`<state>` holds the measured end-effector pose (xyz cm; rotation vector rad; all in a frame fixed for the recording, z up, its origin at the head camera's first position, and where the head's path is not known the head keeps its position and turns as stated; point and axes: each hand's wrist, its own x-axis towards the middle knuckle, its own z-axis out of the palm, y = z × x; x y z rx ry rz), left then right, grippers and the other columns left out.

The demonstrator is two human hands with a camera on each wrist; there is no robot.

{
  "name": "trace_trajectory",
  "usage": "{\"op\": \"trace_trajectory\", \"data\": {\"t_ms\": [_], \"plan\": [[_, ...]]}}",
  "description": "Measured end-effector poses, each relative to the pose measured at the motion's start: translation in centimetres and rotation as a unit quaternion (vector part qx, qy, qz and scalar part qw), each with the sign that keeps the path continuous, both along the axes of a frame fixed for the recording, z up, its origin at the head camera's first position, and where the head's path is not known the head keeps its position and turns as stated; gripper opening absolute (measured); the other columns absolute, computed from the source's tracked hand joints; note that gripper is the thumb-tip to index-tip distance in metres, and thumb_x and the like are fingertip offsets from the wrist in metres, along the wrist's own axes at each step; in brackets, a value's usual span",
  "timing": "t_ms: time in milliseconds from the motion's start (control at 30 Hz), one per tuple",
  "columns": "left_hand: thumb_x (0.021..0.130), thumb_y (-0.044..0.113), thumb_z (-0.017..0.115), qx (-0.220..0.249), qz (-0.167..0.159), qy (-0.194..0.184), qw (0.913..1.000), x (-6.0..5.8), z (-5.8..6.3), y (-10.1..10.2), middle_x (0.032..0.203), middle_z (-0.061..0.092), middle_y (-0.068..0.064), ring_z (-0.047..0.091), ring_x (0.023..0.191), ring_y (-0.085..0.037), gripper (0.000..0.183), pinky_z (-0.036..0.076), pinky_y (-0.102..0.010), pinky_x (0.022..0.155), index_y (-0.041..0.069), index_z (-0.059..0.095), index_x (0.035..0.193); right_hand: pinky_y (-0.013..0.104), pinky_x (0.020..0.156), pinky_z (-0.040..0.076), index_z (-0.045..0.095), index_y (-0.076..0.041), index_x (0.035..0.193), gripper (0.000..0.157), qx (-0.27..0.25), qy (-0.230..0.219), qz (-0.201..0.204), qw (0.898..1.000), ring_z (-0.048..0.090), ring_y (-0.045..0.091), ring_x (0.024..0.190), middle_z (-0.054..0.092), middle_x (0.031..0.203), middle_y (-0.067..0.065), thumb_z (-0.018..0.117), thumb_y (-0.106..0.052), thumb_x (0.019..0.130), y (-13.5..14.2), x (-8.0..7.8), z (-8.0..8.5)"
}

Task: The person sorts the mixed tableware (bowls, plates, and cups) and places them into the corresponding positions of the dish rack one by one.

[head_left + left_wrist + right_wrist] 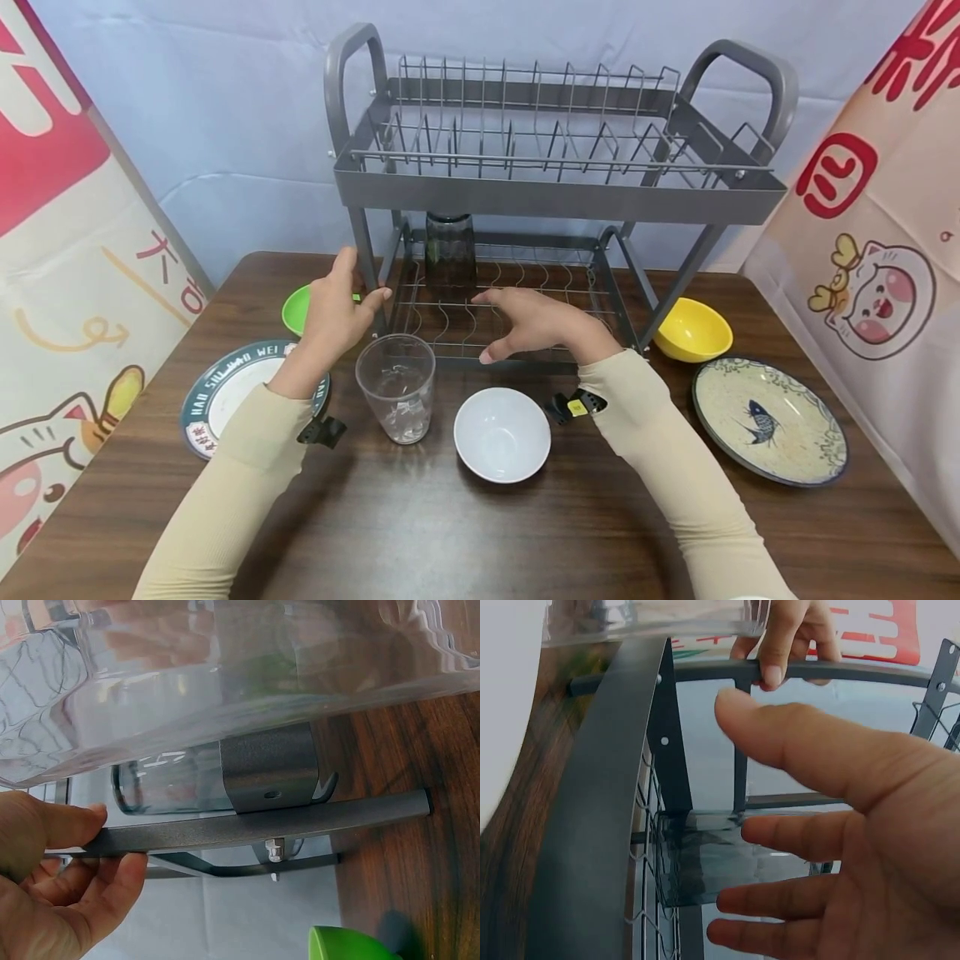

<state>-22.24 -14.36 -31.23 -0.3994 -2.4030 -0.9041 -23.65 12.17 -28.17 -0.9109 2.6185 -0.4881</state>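
My left hand [337, 300] pinches the left front post [195, 834] of a grey two-tier dish rack [555, 197] between thumb and fingers. Reaching toward the lower tier, my right hand [536, 321] has its thumb and fingers spread, with nothing held. Beyond those fingertips, an upside-down dark tinted glass [450, 257] stands on the lower tier's left side; a gap to the hand shows in the head view. In front of the rack are a clear plastic cup [397, 387], near my left wrist, and a white bowl [502, 435] between my forearms.
At the left, a green-rimmed plate [201, 400] lies partly under my left forearm, with a green bowl [296, 310] behind it. On the right are a yellow bowl [693, 331] and a fish-patterned plate [802, 425]. The rack's upper tier has wire dividers [510, 137].
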Motion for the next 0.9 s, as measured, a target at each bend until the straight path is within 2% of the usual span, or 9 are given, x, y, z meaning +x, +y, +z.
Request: {"op": "trace_trajectory", "data": {"t_ms": [267,400,533,700,900], "plan": [[0.081,0.005,0.069,0.004,-0.004,-0.001,1.0000,0.0,0.0,0.0,0.077,0.064,-0.014,0.058,0.064,-0.032,0.029,0.040,-0.038,0.053,0.002,0.045,0.098,0.045,0.100,0.032,0.037,-0.008,0.140,0.078,-0.031,0.010,0.032,0.999,0.035,0.028,0.128,0.038,0.141,0.013,0.077,-0.026,0.076,-0.4,1.1,0.0],[0.081,0.005,0.068,0.004,-0.007,-0.004,1.0000,0.0,-0.1,0.0,0.077,0.066,-0.014,0.057,0.062,-0.031,0.028,0.039,-0.038,0.053,0.002,0.045,0.098,0.043,0.100,0.032,0.036,-0.009,0.141,0.080,-0.035,0.001,0.035,0.999,0.035,0.026,0.128,0.038,0.141,0.011,0.078,-0.027,0.076,-0.8,1.4,-0.3],[0.081,0.004,0.069,0.004,-0.008,0.000,1.0000,0.0,-0.2,0.1,0.077,0.066,-0.014,0.057,0.062,-0.031,0.029,0.039,-0.037,0.052,0.002,0.045,0.097,0.041,0.098,0.034,0.035,-0.007,0.141,0.082,-0.051,-0.010,0.055,0.997,0.038,0.026,0.126,0.038,0.141,0.008,0.078,-0.030,0.076,-1.1,1.6,-0.8],[0.081,0.004,0.069,0.004,-0.010,0.003,0.9999,-0.1,-0.2,0.1,0.076,0.065,-0.014,0.056,0.061,-0.030,0.029,0.038,-0.037,0.052,0.002,0.045,0.096,0.040,0.097,0.036,0.035,-0.008,0.141,0.081,-0.122,-0.020,0.074,0.989,0.040,0.023,0.125,0.041,0.139,0.008,0.078,-0.030,0.075,-1.3,1.8,-1.4],[0.082,0.004,0.069,0.005,-0.012,0.000,0.9999,-0.1,0.0,0.0,0.080,0.066,-0.015,0.061,0.068,-0.031,0.029,0.042,-0.039,0.055,0.001,0.045,0.098,0.043,0.097,0.037,0.033,-0.008,0.141,0.084,-0.224,-0.059,0.077,0.970,0.043,0.024,0.123,0.043,0.135,0.010,0.080,-0.023,0.073,-2.1,2.0,-2.5]]}}
